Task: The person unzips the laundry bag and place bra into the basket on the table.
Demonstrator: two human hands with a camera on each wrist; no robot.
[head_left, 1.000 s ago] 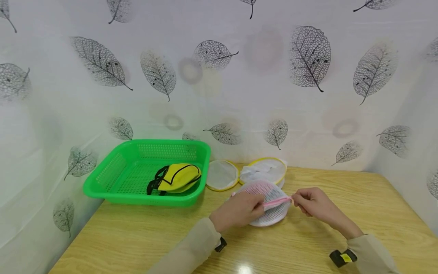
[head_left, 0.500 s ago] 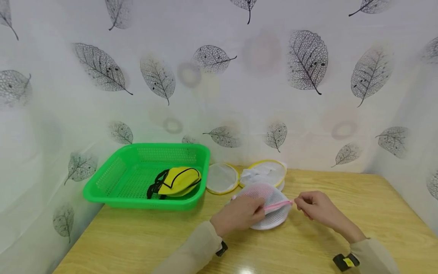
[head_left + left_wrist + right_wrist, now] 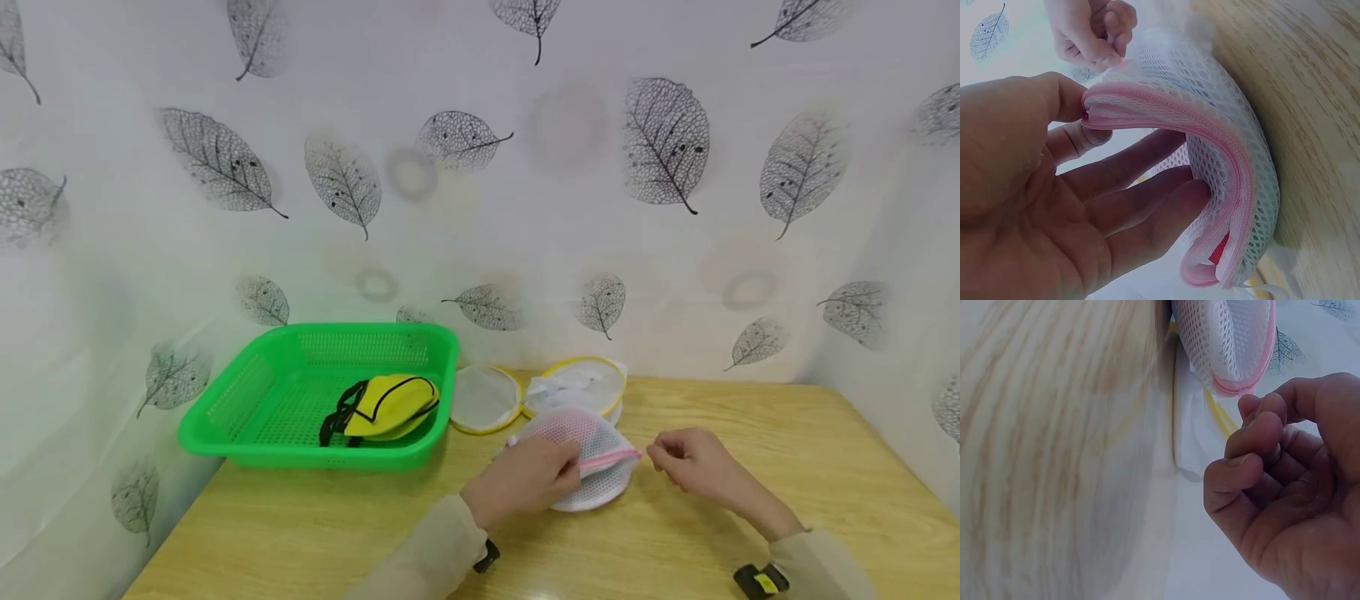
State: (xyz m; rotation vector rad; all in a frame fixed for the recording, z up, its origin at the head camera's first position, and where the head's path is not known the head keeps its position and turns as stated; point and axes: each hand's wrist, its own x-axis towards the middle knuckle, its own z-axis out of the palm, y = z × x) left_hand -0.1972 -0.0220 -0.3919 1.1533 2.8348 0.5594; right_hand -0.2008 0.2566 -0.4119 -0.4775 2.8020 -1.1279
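A white mesh laundry bag with a pink zipper stands over the wooden table, between both hands. My left hand pinches its pink zipper edge between thumb and index finger. In the left wrist view the other left fingers reach against the mesh, and the zippered mouth gapes. A small red patch shows inside the mouth. At the bag's right end, my right hand pinches the pink tip of the zipper band with thumb and index finger, its other fingers curled.
A green perforated basket stands at left, holding a yellow cloth item with black trim and straps. Behind the bag lie a yellow-rimmed mesh disc and another yellow-rimmed mesh piece. A leaf-print curtain hangs behind the table.
The head view has tilted up a little, so everything sits lower in it. Both hands keep their hold on the laundry bag, almost still.
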